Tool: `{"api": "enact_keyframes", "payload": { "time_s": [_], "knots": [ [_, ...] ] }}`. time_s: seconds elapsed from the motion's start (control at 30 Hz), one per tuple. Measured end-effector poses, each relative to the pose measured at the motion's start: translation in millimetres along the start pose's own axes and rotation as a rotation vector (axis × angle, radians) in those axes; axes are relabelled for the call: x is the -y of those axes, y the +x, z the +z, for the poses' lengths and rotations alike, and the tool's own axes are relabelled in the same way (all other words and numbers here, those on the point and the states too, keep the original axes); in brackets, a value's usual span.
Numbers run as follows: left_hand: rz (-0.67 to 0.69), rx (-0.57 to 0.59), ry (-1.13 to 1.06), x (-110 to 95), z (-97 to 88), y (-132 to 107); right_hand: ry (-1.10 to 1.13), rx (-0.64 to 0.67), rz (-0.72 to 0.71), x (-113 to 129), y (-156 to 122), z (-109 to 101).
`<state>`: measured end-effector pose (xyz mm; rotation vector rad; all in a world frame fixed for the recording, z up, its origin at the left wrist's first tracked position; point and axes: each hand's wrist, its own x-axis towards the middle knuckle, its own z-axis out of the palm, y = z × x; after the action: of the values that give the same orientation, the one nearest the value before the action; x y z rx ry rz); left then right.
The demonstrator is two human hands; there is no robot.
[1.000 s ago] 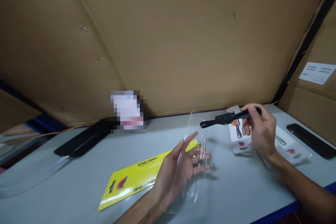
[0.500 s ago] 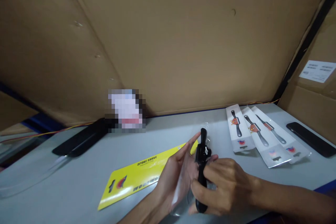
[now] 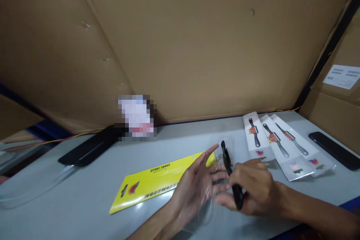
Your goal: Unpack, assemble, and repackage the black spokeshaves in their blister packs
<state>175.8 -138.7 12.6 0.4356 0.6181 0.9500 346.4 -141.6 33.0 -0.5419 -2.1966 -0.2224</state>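
Observation:
A black spokeshave point(image 3: 227, 159) is gripped by its lower handle in my right hand point(image 3: 254, 187), tilted over my left palm. My left hand point(image 3: 194, 185) faces palm up with its fingers stretched apart. It supports a clear plastic blister shell point(image 3: 206, 195), whose outline is faint against the skin and table. Behind my left hand lies a yellow backing card point(image 3: 150, 183) printed "SPOKE SHAVE", partly covered by that hand.
Three packaged spokeshaves point(image 3: 277, 146) overlap at the right on the grey table point(image 3: 84, 198). Beyond them lies a black tray-like object point(image 3: 333, 150). At the left are another long black object point(image 3: 87, 150) and clear plastic point(image 3: 36, 187). A blurred-out item point(image 3: 137, 116) leans against the cardboard wall point(image 3: 182, 45).
My right hand has moved right with the spokeshave, lifting it away from the blister shell and turning it. My left hand's fingers now show more behind the clear plastic.

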Motion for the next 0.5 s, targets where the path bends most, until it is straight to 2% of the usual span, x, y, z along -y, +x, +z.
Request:
{"api": "enact_keyframes", "payload": {
  "time_s": [0.07, 0.13, 0.23, 0.3, 0.37, 0.5],
  "knots": [
    [-0.009, 0.001, 0.029, -1, -2.0, 1, 0.044, -0.114, 0.141, -7, 4, -11],
    [0.002, 0.013, 0.054, -2, -6.0, 3, 0.13, -0.225, 0.369, -20, 8, -21],
    [0.007, 0.059, 0.061, -3, -11.8, 6, 0.363, -0.448, 0.744, -46, 12, -33],
    [-0.003, 0.08, 0.051, -4, -13.0, 8, 0.565, -0.584, 0.903, -64, 14, -40],
    [-0.026, 0.088, 0.049, -5, -11.5, 7, 0.784, -0.6, 0.997, -78, 16, -44],
    [-0.036, 0.097, 0.067, -5, -4.4, 3, 1.055, -0.436, 1.136, -85, 16, -39]
  ]
}}
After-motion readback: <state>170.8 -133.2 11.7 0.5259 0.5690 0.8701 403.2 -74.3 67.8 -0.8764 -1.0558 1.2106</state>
